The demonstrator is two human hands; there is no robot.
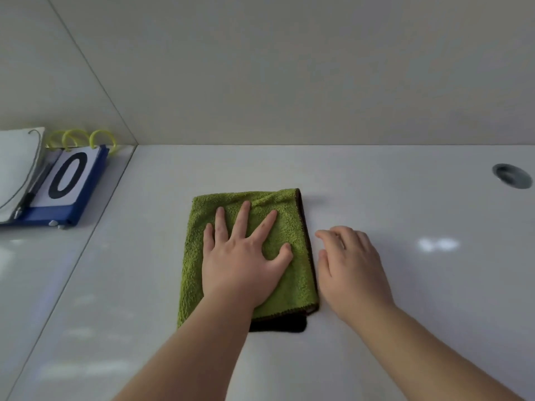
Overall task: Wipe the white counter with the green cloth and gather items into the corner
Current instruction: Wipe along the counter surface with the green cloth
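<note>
Folded green terry cloth [292, 227], long axis near-to-far on glossy white counter [419, 299]: left hand [243, 256] pressed flat on it, fingers spread; right hand [350, 264] relaxed, empty, just right of its edge

The glossy white surface [376, 285] meets the wall [289, 82] along its far edge. A seam [86, 241] runs from the far-left corner toward the near side. Left of the seam lie a blue-based flip board [69, 175] showing a 0 and topped by yellow-green rings [101, 138], a dark pen [30, 193] and a white pad [17, 169]. A folded green cloth [289, 221] lies flat mid-surface, its dark underside showing at the near edge. Far right is a round grey grommet [511, 175], set into the surface.
</note>
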